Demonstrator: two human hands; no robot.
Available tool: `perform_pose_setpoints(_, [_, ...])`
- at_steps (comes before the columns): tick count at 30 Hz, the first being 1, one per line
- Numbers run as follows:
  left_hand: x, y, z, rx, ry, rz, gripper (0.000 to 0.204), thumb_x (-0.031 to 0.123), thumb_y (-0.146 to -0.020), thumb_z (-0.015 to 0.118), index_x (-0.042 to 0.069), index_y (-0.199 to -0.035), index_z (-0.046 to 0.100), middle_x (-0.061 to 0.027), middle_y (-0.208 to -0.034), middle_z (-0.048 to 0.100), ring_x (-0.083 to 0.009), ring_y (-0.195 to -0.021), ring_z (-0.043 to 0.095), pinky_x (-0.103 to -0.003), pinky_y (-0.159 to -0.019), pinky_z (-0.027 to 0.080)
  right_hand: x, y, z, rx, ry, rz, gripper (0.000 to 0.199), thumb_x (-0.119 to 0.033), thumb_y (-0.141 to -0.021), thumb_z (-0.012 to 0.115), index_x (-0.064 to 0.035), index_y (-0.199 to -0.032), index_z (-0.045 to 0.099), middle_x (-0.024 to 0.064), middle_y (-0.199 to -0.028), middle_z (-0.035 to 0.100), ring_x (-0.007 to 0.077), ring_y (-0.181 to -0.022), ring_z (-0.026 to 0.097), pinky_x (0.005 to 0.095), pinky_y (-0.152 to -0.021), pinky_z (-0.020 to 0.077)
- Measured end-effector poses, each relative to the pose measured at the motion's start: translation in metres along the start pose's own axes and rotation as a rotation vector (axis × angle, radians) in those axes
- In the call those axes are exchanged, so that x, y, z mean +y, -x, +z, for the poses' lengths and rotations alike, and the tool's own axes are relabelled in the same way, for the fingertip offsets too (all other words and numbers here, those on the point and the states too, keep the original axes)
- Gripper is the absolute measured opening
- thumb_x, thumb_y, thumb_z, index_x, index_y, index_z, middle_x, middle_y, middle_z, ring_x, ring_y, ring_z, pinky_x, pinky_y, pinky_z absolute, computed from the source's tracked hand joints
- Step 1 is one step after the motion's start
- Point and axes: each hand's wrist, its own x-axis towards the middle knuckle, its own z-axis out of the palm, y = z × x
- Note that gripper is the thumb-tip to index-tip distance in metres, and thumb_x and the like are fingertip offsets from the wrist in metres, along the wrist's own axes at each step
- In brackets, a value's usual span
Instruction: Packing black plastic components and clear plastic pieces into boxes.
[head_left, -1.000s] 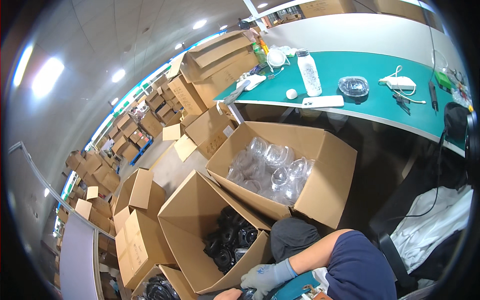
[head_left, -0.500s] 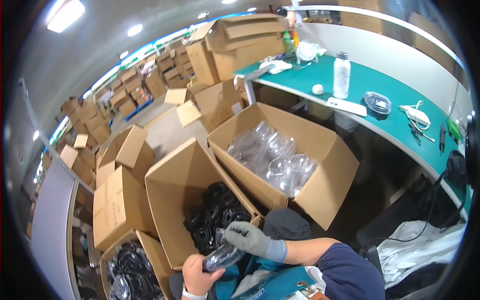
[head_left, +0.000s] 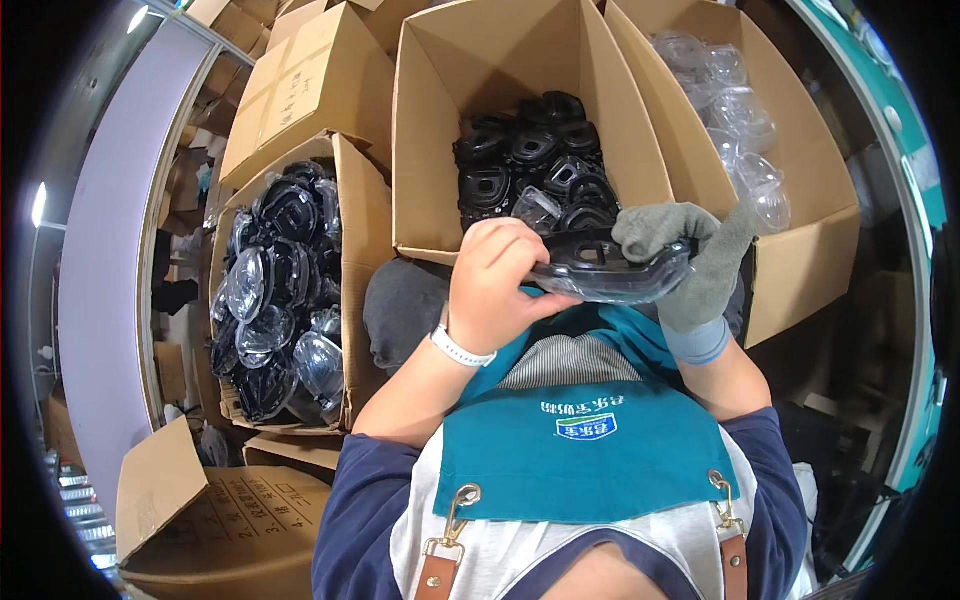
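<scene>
A black plastic container with a clear cover [head_left: 612,280] is held tilted just in front of my apron. My bare left hand [head_left: 492,275] grips its left end, thumb along the near edge. My right hand [head_left: 690,262], in a grey glove, is closed around the right end, its fingers curled over the black side. Just beyond it, several black plastic trays [head_left: 533,146] lie in the tall middle carton [head_left: 440,110]. Several black containers with clear covers [head_left: 290,212] fill the left carton [head_left: 365,250].
On the right, a carton [head_left: 810,150] holds several clear plastic covers [head_left: 740,118]. A closed carton [head_left: 300,90] stands behind the left one, and an open-flapped carton [head_left: 230,520] sits at the lower left. The green table's edge [head_left: 925,190] runs along the right.
My view has swung down and to the right, so the cartons sit higher and further left. Both hands still hold the container, now turned with its black side showing.
</scene>
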Motion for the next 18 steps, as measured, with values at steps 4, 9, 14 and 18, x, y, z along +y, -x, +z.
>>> perform_pose_setpoints(4, [0.003,0.011,-0.003,-0.002,-0.016,0.0,0.048,0.021,-0.046,0.09,0.008,-0.082,0.059,-0.0073,-0.09,0.062,-0.0293,-0.092,0.06,-0.04,-0.084,0.046,0.003,0.005,0.003,-0.035,0.044,-0.003,0.096,-0.077,-0.094,0.011,0.0015,-0.07,0.062,0.0166,-0.076,0.065,0.0264,-0.079,0.061,0.0365,-0.082,0.0485])
perform_pose_setpoints(9, [0.022,0.003,-0.012,0.001,-0.081,-0.049,0.056,0.015,-0.046,0.09,0.008,-0.093,0.06,-0.0105,-0.107,0.061,-0.0329,-0.106,0.059,-0.044,-0.092,0.045,0.007,0.011,0.019,-0.008,0.103,-0.001,0.093,-0.075,-0.094,0.012,0.0014,-0.075,0.061,0.0163,-0.081,0.065,0.023,-0.08,0.061,0.0331,-0.081,0.0488])
perform_pose_setpoints(14, [0.038,-0.013,-0.005,-0.177,-0.057,-0.017,0.064,0.011,-0.048,0.088,0.005,-0.105,0.059,-0.0122,-0.113,0.06,-0.034,-0.109,0.057,-0.045,-0.093,0.046,0.017,0.02,0.026,-0.022,0.121,-0.023,0.077,-0.065,-0.097,0.038,0.006,-0.122,0.052,0.0098,-0.102,0.06,0.0152,-0.092,0.057,0.0289,-0.085,0.048])
perform_pose_setpoints(18, [0.017,-0.005,0.002,0.007,-0.068,0.101,0.056,0.009,-0.05,0.084,0.005,-0.1,0.059,-0.0109,-0.103,0.06,-0.0317,-0.095,0.059,-0.042,-0.084,0.048,0.026,0.011,0.027,-0.064,0.2,-0.41,0.067,-0.058,-0.097,0.047,0.0002,-0.131,0.05,0.0166,-0.117,0.061,0.025,-0.111,0.059,0.0381,-0.102,0.0448])
